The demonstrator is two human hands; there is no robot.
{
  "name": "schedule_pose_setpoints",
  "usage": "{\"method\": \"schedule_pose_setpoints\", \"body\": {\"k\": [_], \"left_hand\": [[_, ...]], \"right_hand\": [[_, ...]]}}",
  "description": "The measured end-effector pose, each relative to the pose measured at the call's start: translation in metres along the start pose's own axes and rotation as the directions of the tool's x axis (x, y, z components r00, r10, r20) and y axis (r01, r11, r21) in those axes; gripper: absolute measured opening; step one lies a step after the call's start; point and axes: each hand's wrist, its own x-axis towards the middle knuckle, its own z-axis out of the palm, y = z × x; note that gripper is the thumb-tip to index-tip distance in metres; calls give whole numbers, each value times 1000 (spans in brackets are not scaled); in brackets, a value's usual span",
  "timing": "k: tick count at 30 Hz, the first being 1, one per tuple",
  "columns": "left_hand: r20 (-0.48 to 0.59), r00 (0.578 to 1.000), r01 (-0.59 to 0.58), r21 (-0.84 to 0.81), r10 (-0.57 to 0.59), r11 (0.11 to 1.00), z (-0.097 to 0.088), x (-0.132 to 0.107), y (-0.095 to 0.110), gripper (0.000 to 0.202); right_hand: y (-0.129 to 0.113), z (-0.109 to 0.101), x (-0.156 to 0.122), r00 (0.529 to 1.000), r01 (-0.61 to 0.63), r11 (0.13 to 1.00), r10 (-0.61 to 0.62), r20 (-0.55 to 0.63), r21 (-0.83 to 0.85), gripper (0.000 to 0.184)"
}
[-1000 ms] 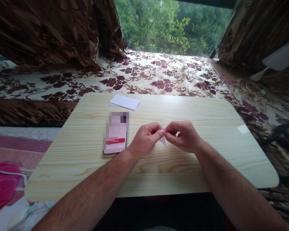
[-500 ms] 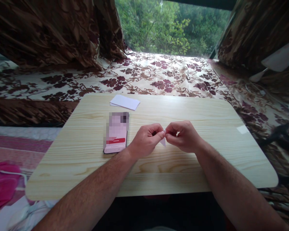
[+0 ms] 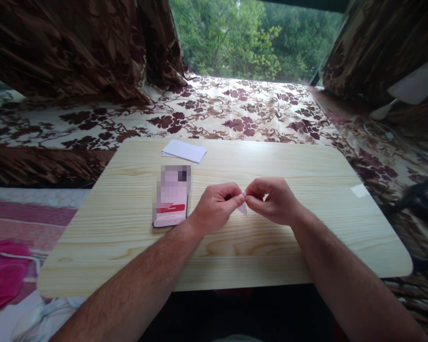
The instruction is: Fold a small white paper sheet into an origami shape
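Between my hands, over the middle of the table, is a small piece of white paper [image 3: 243, 209] with a pointed corner hanging down. My left hand [image 3: 216, 206] pinches it between thumb and fingers. From the other side my right hand [image 3: 271, 200] closes thumb and forefinger at the paper's upper edge, its fingertips against those of my left. Most of the paper is hidden by the fingers, so its full shape does not show. Left of my left hand lies a phone [image 3: 170, 221] with a lit, partly blurred screen.
A small stack of white paper [image 3: 185, 150] lies at the back left of the wooden table [image 3: 121, 256]. A small white patch [image 3: 359, 191] is near its right edge. Behind stretches a flowered cloth [image 3: 242, 109]; a white lamp [image 3: 415, 83] stands at the right.
My right hand has turned slightly and shifted a little to the right at the wrist. The paper's hanging corner has swung slightly right. My left hand stays almost still.
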Motion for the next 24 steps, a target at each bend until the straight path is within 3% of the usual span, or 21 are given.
{"method": "schedule_pose_setpoints", "body": {"k": [10,24], "left_hand": [[-76,996,-39,148,51,988,2,-3,8,16],[-27,999,-10,202,16,979,1,-3,11,18]], "right_hand": [[2,2,-1,999,35,995,-32,28,-97,11],[5,4,-3,987,158,972,-156,22,-175,10]]}}
